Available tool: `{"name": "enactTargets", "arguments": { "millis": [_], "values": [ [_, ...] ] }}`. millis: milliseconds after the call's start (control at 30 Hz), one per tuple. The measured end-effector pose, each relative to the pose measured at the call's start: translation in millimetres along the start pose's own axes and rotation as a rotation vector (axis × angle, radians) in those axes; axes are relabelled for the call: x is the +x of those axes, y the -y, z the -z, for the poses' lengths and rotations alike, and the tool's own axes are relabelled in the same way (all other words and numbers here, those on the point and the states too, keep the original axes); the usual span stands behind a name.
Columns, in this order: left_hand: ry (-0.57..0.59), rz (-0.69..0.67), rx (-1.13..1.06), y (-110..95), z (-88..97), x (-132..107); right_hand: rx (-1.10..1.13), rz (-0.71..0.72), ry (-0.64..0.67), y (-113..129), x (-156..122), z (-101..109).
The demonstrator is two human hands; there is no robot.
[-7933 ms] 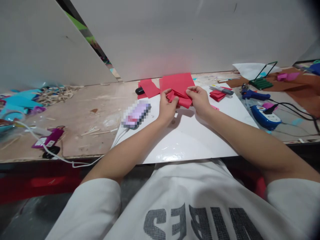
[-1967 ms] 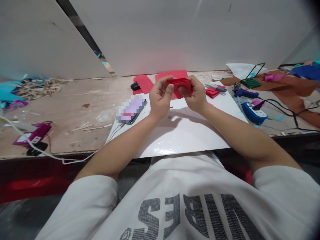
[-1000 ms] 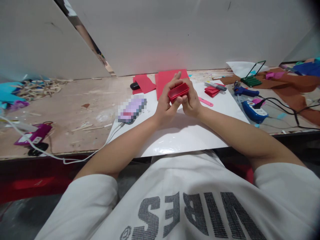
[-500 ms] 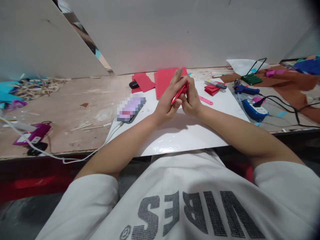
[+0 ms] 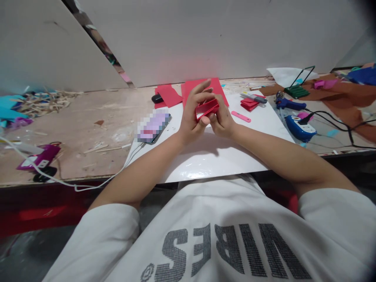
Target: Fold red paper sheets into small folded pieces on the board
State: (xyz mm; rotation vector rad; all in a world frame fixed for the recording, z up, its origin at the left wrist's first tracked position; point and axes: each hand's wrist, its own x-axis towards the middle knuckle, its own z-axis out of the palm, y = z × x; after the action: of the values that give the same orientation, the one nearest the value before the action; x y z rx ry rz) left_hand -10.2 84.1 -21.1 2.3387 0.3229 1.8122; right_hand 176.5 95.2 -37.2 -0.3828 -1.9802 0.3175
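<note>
A small folded red paper box shape (image 5: 209,107) is held between my two hands above the white board (image 5: 205,160). Its near side shows a pale opening. My left hand (image 5: 192,111) grips its left side, thumb below and fingers raised along the top. On the other side, my right hand (image 5: 225,117) closes round the right end, with its thumb underneath. Behind the hands lie red paper sheets (image 5: 220,84). A pink-handled tool (image 5: 241,116) rests just right of my right hand. Farther right, a grey cutter (image 5: 255,98) lies on folded red pieces (image 5: 248,104).
A phone (image 5: 154,127) with a white cable lies left of my left hand. A black object (image 5: 156,98) touches the red paper behind it. At right are a blue glue gun (image 5: 290,105) and a blue power socket (image 5: 300,128). Wood scraps (image 5: 49,103) and a purple device (image 5: 41,157) sit at left.
My palms have moved apart from a pressed position. The red paper piece, flat between them before, now stands opened out. My left fingers have bent, and the pink-handled tool shows more.
</note>
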Motion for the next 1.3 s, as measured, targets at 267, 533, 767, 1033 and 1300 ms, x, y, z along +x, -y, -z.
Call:
{"name": "enactTargets", "arguments": {
  "millis": [267, 533, 767, 1033, 1300],
  "values": [
    [-0.052, -0.050, -0.009, -1.3, -2.8, -1.2, -0.092, -0.047, 0.042, 1.8, 5.4, 1.8],
    [-0.164, 0.167, -0.011, -3.3, 13.0, -0.2, -0.175, -0.086, 0.141, 36.4, 31.1, 38.8],
    [-0.093, 0.287, 0.137, 10.8, 35.6, 3.7, -0.170, -0.004, 0.189, 28.7, 36.6, 61.1],
    [0.062, 0.079, 0.184, 12.5, 49.3, 10.8, -0.112, -0.125, 0.213, 25.6, 42.7, 70.6],
    [0.211, 0.083, 0.303, 24.9, 54.5, 9.1, -0.269, 0.062, 0.257, 13.4, 50.7, 83.2]
  ]
}}
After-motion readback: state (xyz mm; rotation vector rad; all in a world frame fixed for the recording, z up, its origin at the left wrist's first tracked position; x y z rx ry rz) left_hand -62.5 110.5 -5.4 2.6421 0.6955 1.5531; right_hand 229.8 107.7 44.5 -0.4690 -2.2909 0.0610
